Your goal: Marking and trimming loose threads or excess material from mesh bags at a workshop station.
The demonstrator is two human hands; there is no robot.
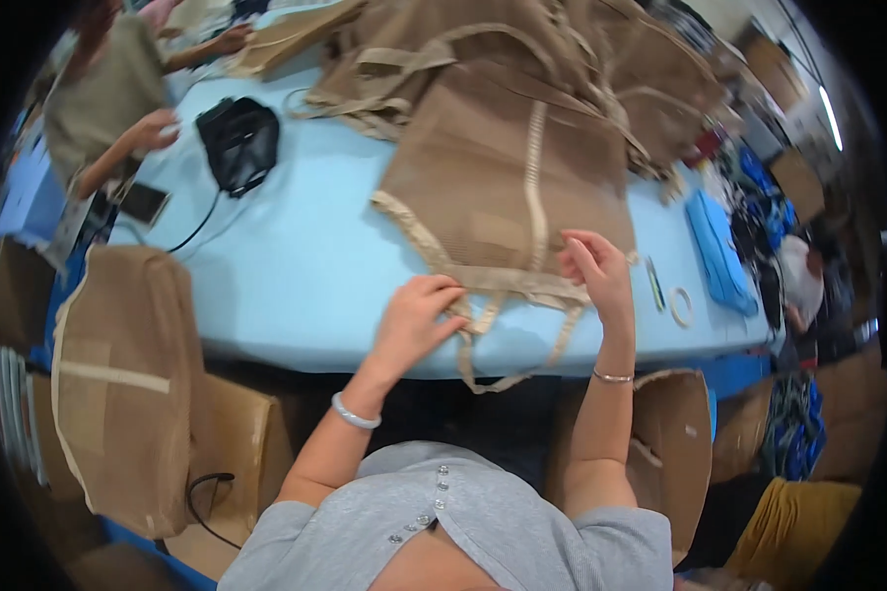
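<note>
A brown mesh bag, trimmed with beige binding tape, lies flat in front of me. My left hand is closed on its near edge, left of the middle, thumb and fingers around the beige binding. From that edge a beige strap hangs in a loop toward the table's front. Above the bag's near right corner is my right hand, its fingers curled and pressed together. Whatever may be between those fingertips is hidden.
More brown mesh pieces are heaped at the back of the blue table. A black pouch and a phone lie left. At right are a tape roll, a slim tool and a blue case. A person works far left.
</note>
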